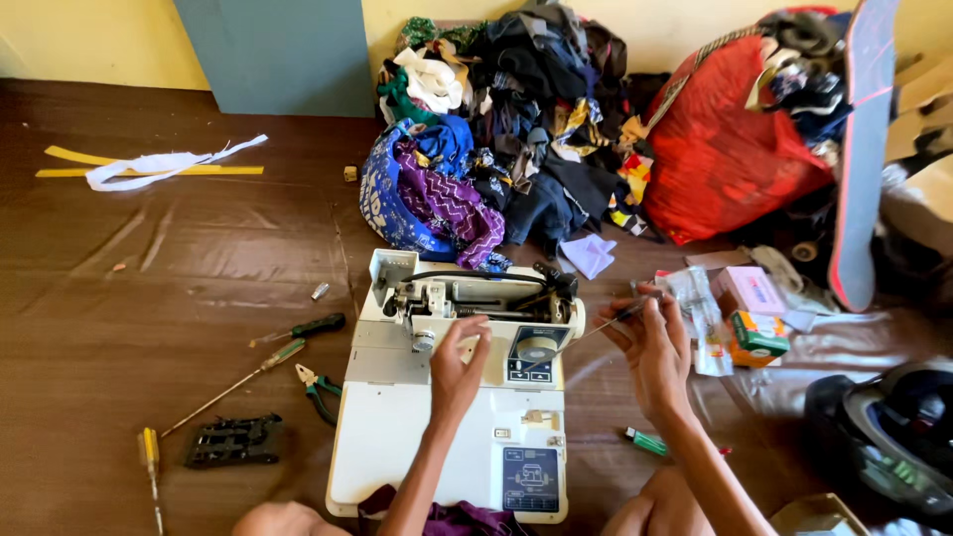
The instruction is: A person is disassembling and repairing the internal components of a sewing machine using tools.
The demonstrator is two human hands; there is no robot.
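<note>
A white sewing machine lies on its back on the brown floor, its top cover off and the inner mechanism exposed. My left hand rests on the machine's face just below the mechanism, fingers curled against it. My right hand is beside the machine's right end, pinching a thin screwdriver whose tip points left toward the round dial.
Left of the machine lie several screwdrivers, green-handled pliers and a black metal part. A heap of clothes and a red bag stand behind. Small boxes, a green lighter and a helmet sit right.
</note>
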